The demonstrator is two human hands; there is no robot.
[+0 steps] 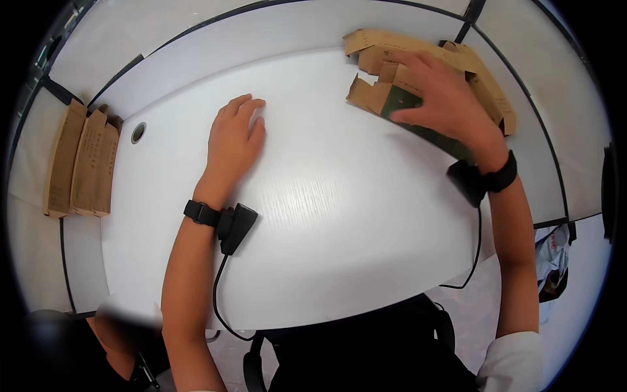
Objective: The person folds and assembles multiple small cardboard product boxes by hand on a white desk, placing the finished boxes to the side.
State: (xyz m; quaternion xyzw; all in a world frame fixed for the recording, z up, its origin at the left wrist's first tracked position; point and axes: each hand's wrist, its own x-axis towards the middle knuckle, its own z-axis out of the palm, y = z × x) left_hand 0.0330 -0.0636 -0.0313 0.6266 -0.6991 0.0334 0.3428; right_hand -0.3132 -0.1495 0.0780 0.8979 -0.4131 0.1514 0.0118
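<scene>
"In the head view, where's the green-sided carton [400, 98]?"
"Beneath the right hand [444, 98], the nearer one. Its fingers are spread; I can't tell whether they touch."
"And the left hand [234, 140]?"
"Well left of the carton, empty, fingers loosely bent."
"Long axis?"
"Slanting from far left to near right."
"Materials?"
"Creased brown cardboard, ragged flaps; under the carton, a glossy, faintly grained white desk [313, 196]."

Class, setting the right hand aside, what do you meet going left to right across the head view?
Standing brown cartons → round cable grommet → left hand → open-flapped cardboard cartons → pale plastic bag.
</scene>
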